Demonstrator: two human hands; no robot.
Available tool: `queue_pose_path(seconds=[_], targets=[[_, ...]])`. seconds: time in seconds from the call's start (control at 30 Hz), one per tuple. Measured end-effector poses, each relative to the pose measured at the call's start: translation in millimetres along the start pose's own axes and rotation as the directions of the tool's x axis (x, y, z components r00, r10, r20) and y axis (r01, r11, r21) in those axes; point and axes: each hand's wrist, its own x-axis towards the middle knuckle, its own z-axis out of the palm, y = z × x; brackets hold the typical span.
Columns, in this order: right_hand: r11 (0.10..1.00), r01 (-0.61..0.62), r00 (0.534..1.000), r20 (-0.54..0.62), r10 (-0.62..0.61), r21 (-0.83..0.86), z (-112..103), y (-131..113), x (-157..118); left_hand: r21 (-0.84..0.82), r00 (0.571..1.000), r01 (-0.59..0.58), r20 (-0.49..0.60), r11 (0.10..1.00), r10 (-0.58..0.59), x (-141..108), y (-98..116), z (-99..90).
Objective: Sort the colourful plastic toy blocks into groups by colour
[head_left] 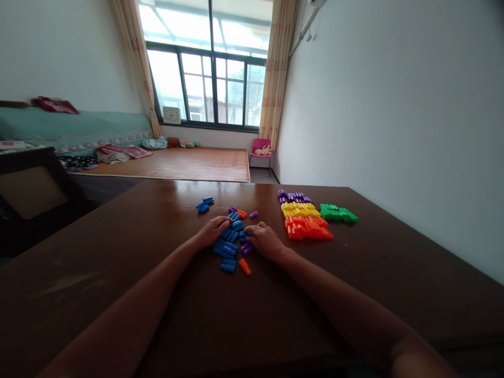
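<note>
A loose pile of small bottle-shaped plastic pieces lies at mid-table, mostly blue pieces (226, 248) with a few purple pieces (247, 248) and orange ones. On the pile's left side rests my left hand (212, 231), its fingers stretched over the blue pieces and touching them. From the right comes my right hand (268, 241), fingers bent, with a blue piece (243, 237) at the fingertips. The undersides of both hands are hidden. An orange piece (244, 266) lies nearer to me, and a single purple piece (254, 214) beyond my right hand.
To the right on the brown table (220, 325) are rows of purple (295, 197), yellow (300, 210), orange (307, 228) and green pieces (338, 213). A small blue group (205, 205) lies at the back left. Beyond stand a bed (197, 163) and a pink chair (260, 144).
</note>
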Motion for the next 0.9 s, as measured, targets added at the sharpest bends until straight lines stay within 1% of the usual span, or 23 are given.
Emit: queue_pose_path(seconds=[0.07, 0.13, 0.17, 0.2, 0.23, 0.27, 0.3, 0.33, 0.37, 0.4, 0.43, 0.47, 0.5, 0.53, 0.6, 0.67, 0.7, 0.77, 0.83, 0.9], targets=[[0.999, 0.033, 0.999, -0.009, -0.032, 0.031, -7, -2, -1, 0.007, 1.000, -0.006, -0.005, 1.000, 0.006, 0, -1, -1.7], [0.996, 0.076, 0.995, -0.069, -0.073, 0.046, -20, 0, -2, 0.012, 1.000, -0.004, -0.011, 1.000, 0.004, 1, -1, -3.7], [0.996, 0.079, 0.990, -0.117, -0.073, 0.047, -30, 5, -3, 0.011, 1.000, 0.002, -0.011, 1.000, -0.002, 1, -2, -4.6], [0.997, 0.057, 0.983, -0.179, -0.047, 0.047, -41, 14, -4, 0.009, 1.000, 0.011, -0.008, 1.000, -0.011, 1, -2, -5.4], [0.999, 0.006, 0.969, -0.248, 0.006, 0.050, -55, 27, -8, 0.003, 1.000, 0.018, -0.004, 1.000, -0.018, 1, -3, -6.0], [0.996, -0.072, 0.944, -0.319, 0.088, 0.061, -70, 44, -14, -0.003, 1.000, 0.022, 0.000, 1.000, -0.022, 1, -4, -6.4], [0.981, -0.178, 0.900, -0.390, 0.196, 0.082, -86, 66, -23, -0.008, 1.000, 0.024, 0.004, 1.000, -0.024, 1, -4, -6.6], [0.953, -0.288, 0.857, -0.418, 0.301, 0.095, -101, 90, -35, -0.011, 1.000, 0.025, 0.009, 1.000, -0.024, 1, -5, -6.7], [0.909, -0.403, 0.805, -0.434, 0.406, 0.103, -114, 116, -50, -0.010, 1.000, 0.026, 0.009, 1.000, -0.026, 1, -5, -6.6], [0.846, -0.524, 0.743, -0.431, 0.512, 0.101, -124, 141, -68, -0.007, 1.000, 0.028, 0.007, 1.000, -0.028, 1, -5, -6.3], [0.763, -0.640, 0.669, -0.425, 0.610, 0.087, -131, 166, -87, -0.005, 1.000, 0.029, 0.007, 1.000, -0.029, 2, -5, -6.0], [0.680, -0.730, 0.597, -0.421, 0.683, 0.067, -135, 186, -106, -0.002, 1.000, 0.030, 0.007, 1.000, -0.030, 2, -5, -5.7], [0.634, -0.772, 0.564, -0.409, 0.718, 0.049, -136, 203, -123, 0.000, 1.000, 0.028, 0.006, 1.000, -0.028, 3, -5, -5.7], [0.599, -0.799, 0.542, -0.384, 0.748, 0.038, -134, 216, -137, 0.003, 1.000, 0.022, -0.001, 1.000, -0.022, 3, -5, -5.9], [0.570, -0.821, 0.536, -0.315, 0.783, 0.019, -126, 229, -154, 0.037, 0.999, 0.011, -0.042, 0.999, -0.009, 3, -7, -8.2], [0.556, -0.831, 0.536, -0.259, 0.804, 0.005, -119, 231, -158, 0.132, 0.993, 0.017, -0.114, 0.991, -0.002, 1, -12, -13.2], [0.547, -0.837, 0.531, -0.241, 0.812, -0.002, -117, 230, -157, 0.187, 0.989, 0.041, -0.148, 0.982, -0.013, 0, -15, -16.6], [0.533, -0.846, 0.521, -0.227, 0.823, -0.012, -116, 230, -155, 0.268, 0.978, 0.123, -0.195, 0.956, -0.071, -1, -22, -23.4], [0.524, -0.852, 0.514, -0.220, 0.829, -0.015, -117, 232, -156, 0.294, 0.966, 0.195, -0.221, 0.936, -0.132, -2, -27, -27.8], [0.520, -0.854, 0.511, -0.221, 0.831, -0.020, -119, 234, -160, 0.306, 0.964, 0.210, -0.224, 0.929, -0.144, -2, -29, -28.2]])
